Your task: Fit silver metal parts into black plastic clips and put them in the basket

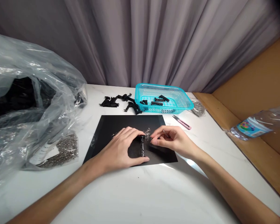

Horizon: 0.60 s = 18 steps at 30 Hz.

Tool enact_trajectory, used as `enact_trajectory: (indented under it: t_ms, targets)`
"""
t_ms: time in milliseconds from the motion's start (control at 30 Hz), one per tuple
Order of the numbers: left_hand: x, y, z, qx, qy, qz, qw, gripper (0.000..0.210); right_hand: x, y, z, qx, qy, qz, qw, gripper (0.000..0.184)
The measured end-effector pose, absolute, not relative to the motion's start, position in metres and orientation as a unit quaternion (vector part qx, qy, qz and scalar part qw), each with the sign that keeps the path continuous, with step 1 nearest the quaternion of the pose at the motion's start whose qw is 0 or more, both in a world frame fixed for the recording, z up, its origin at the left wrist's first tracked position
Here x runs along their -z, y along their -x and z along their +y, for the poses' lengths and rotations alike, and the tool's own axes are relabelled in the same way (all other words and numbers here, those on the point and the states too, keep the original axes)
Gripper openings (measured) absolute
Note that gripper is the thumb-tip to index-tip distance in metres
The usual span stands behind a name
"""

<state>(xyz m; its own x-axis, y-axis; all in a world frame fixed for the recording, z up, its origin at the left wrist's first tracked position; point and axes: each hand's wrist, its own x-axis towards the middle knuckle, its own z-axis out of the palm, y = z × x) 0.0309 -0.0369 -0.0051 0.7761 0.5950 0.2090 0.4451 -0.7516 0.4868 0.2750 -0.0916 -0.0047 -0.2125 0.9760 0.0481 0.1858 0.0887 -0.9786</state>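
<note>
My left hand [121, 146] grips a narrow black plastic part [142, 147] by its two ends, thumb at the near end and fingers at the far end. The part is held over a black mat [107, 124]. Just to its right, my right hand [170, 140] is closed in a pinch, thumb against forefinger; whatever is between the tips is too small to name. Beside those fingertips lies a little pile of small metal pieces [147, 133] on the mat. More small metal pieces [114, 135] show partly behind my left hand.
A turquoise basket [163, 85] holding several black parts stands at the back, with loose black parts [109, 102] left of it. Pink-handled snips [182, 122] lie right of the mat. Plastic bags [67, 149] crowd the left; a bottle [259, 124] and cardboard [254, 77] are at right.
</note>
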Motion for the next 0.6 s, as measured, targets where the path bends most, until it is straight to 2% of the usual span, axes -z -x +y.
enact_trajectory:
  t_ms: [400,600]
  targets:
    - [0.0036,-0.0323,-0.0400,-0.220,-0.929,0.243,0.172,0.058,0.0046,-0.2721,-0.0958,-0.428,0.475,-0.652,0.408,0.015]
    - [0.0029,-0.0327,-0.0399,-0.237,-0.929,0.230,0.170,0.059,0.0031,-0.2710,-0.0968,-0.406,0.487,-0.655,0.411,0.017]
